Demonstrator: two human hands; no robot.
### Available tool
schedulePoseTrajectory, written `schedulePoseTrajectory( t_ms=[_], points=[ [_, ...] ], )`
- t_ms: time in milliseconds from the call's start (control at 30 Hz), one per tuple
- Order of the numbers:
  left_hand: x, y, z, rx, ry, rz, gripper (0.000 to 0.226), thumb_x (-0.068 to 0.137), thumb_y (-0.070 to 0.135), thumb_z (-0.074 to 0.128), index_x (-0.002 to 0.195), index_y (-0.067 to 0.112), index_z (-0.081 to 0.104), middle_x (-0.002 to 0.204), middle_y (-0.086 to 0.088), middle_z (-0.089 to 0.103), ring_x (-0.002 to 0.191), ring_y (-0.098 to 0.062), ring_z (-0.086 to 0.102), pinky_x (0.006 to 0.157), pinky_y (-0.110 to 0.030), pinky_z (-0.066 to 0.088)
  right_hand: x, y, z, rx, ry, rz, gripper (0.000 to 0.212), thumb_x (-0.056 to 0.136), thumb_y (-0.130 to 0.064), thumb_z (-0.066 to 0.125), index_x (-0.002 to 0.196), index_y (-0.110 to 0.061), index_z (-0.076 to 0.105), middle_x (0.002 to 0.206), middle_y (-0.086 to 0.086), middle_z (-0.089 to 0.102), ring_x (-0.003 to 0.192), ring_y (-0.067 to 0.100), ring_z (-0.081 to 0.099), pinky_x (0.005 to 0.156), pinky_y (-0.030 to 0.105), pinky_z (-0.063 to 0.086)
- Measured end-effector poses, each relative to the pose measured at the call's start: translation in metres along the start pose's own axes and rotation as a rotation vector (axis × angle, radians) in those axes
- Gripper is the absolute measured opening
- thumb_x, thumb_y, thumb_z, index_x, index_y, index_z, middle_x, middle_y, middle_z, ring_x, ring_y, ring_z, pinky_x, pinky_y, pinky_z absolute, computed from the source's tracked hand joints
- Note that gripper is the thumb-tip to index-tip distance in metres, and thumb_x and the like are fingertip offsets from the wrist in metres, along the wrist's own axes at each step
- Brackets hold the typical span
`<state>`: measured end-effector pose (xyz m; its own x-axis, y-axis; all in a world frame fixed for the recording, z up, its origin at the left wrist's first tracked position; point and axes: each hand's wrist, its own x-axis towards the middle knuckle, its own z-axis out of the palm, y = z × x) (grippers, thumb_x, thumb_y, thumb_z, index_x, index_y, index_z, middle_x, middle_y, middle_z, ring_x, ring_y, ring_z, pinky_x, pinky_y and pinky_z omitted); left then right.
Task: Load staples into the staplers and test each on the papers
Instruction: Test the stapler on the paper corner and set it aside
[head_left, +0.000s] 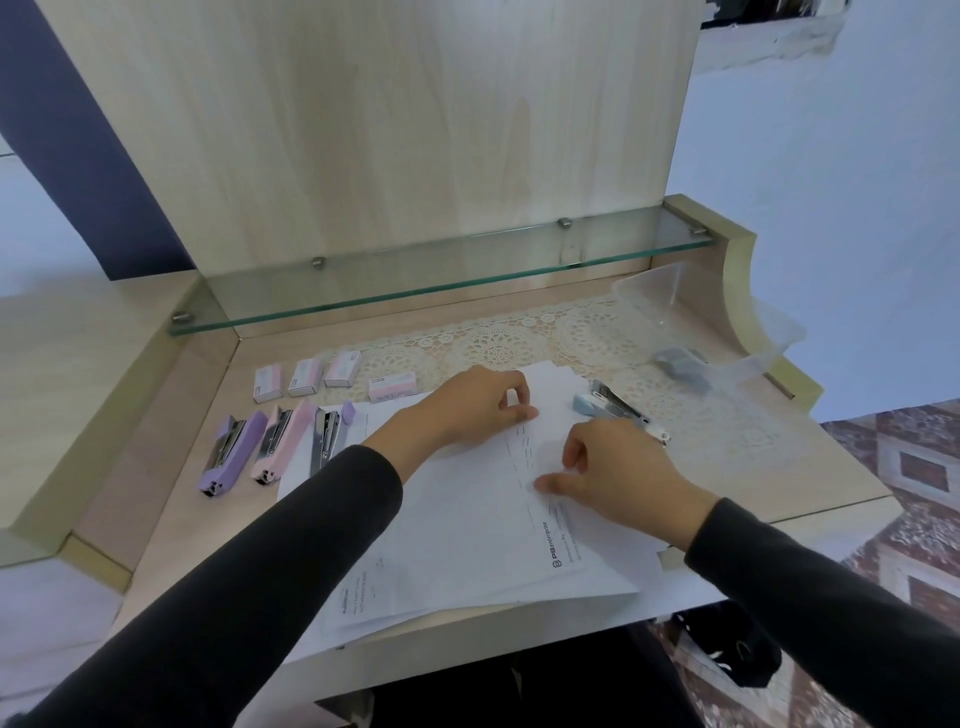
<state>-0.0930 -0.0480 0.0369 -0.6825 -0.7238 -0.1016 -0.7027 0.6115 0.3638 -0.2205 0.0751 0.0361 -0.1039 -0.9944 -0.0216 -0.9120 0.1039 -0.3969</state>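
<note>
White printed paper sheets (467, 519) are lying stacked on the pale wooden desk (821, 483), near the middle. We are pinching the top sheet (545, 434) with our left hand (478, 410) at its far edge and our right hand (623, 473) nearer. Just right, a light-blue plastic stapler (589, 404) is lying hinged open, long axis running far-left to near-right.

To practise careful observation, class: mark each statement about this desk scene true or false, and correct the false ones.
1. Both the left hand and right hand touch the papers. True.
2. Five staple boxes lie on the desk. False: four.
3. The blue stapler lies right of the papers. True.
4. The right hand holds the purple stapler. False: it lies untouched left of the papers, beside the pink stapler.
</note>
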Motion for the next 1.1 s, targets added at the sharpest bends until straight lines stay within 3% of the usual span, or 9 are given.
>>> schedulePoseTrajectory(
  t_ms=[167,300,433,533,633,700,833,1000,1100],
  points=[
    [-0.003,-0.004,-0.002,-0.081,0.036,-0.032,0.024,0.089,0.039,0.053,0.096,0.017,0.058,0.091,-0.001,0.057,0.082,-0.017,0.053,0.071,-0.026,0.042,-0.001,-0.008,0.008,0.112,-0.008,0.062,0.04,0.069,-0.045,0.071,0.089,-0.014,0.057,0.09,0.002,0.061,0.084,0.018,0.056,0.073,0.031,0.047],
    [-0.009,-0.009,-0.005,-0.186,0.105,-0.075,0.022,0.09,0.033,0.054,0.103,0.017,0.059,0.094,-0.001,0.056,0.082,-0.014,0.052,0.065,-0.016,0.039,-0.001,-0.02,0.01,0.048,-0.016,0.094,0.044,0.069,-0.047,0.071,0.09,-0.011,0.054,0.086,0.0,0.057,0.082,0.019,0.054,0.058,0.025,0.038],
    [-0.019,-0.012,-0.01,-0.254,0.186,-0.055,0.018,0.09,0.027,0.056,0.102,0.015,0.062,0.095,0.001,0.057,0.08,-0.01,0.05,0.065,-0.011,0.038,-0.003,-0.031,0.008,-0.027,-0.039,0.076,0.045,0.071,-0.045,0.071,0.071,-0.014,0.038,0.066,-0.005,0.035,0.072,0.016,0.041,0.047,0.02,0.023],
    [-0.029,-0.014,-0.014,-0.3,0.227,-0.039,0.016,0.09,0.026,0.055,0.1,0.015,0.062,0.095,0.001,0.059,0.08,-0.01,0.052,0.068,-0.014,0.039,-0.001,-0.035,0.01,-0.005,-0.068,0.094,0.049,0.072,-0.034,0.072,0.061,-0.018,0.028,0.065,-0.005,0.033,0.069,0.015,0.039,0.046,0.021,0.022],
    [-0.036,-0.018,-0.016,-0.311,0.24,-0.063,0.014,0.09,0.025,0.055,0.098,0.016,0.062,0.095,0.001,0.059,0.079,-0.008,0.052,0.069,-0.016,0.04,0.002,-0.035,0.01,0.13,-0.078,0.134,0.036,0.069,-0.026,0.076,0.08,-0.012,0.044,0.076,-0.003,0.042,0.074,0.015,0.043,0.051,0.022,0.029],
    [-0.038,-0.021,-0.015,-0.315,0.246,-0.089,0.013,0.09,0.026,0.056,0.097,0.017,0.061,0.096,0.0,0.06,0.078,-0.009,0.053,0.071,-0.018,0.043,0.001,-0.032,0.014,0.311,-0.045,0.164,0.044,0.068,-0.019,0.076,0.101,-0.01,0.049,0.084,-0.001,0.047,0.078,0.016,0.047,0.055,0.022,0.033],
    [-0.041,-0.022,-0.014,-0.411,0.27,-0.189,0.017,0.09,0.03,0.054,0.101,0.018,0.058,0.099,-0.006,0.064,0.078,-0.013,0.061,0.078,-0.032,0.054,-0.007,-0.033,0.023,0.498,0.124,0.047,0.032,0.076,-0.012,0.067,0.105,-0.011,0.054,0.067,-0.007,0.048,0.058,0.005,0.043,0.051,0.013,0.032],
    [-0.047,-0.013,-0.018,-0.722,0.304,-0.318,0.06,0.087,0.046,0.052,0.132,0.007,0.041,0.094,-0.009,0.066,0.075,-0.017,0.065,0.065,-0.024,0.056,-0.015,-0.046,0.027,0.469,0.183,-0.213,0.034,0.091,-0.038,0.044,0.115,-0.02,0.059,0.101,-0.002,0.063,0.078,0.006,0.052,0.067,0.01,0.036],
    [-0.054,-0.017,-0.02,-0.808,0.334,-0.326,0.055,0.087,0.022,0.061,0.133,0.004,0.039,0.084,-0.004,0.065,0.068,-0.012,0.063,0.051,-0.014,0.052,-0.017,-0.048,0.036,0.39,0.153,-0.327,0.043,0.093,-0.042,0.031,0.126,-0.022,0.052,0.125,-0.002,0.056,0.107,0.01,0.051,0.087,0.019,0.039]
  ],
)
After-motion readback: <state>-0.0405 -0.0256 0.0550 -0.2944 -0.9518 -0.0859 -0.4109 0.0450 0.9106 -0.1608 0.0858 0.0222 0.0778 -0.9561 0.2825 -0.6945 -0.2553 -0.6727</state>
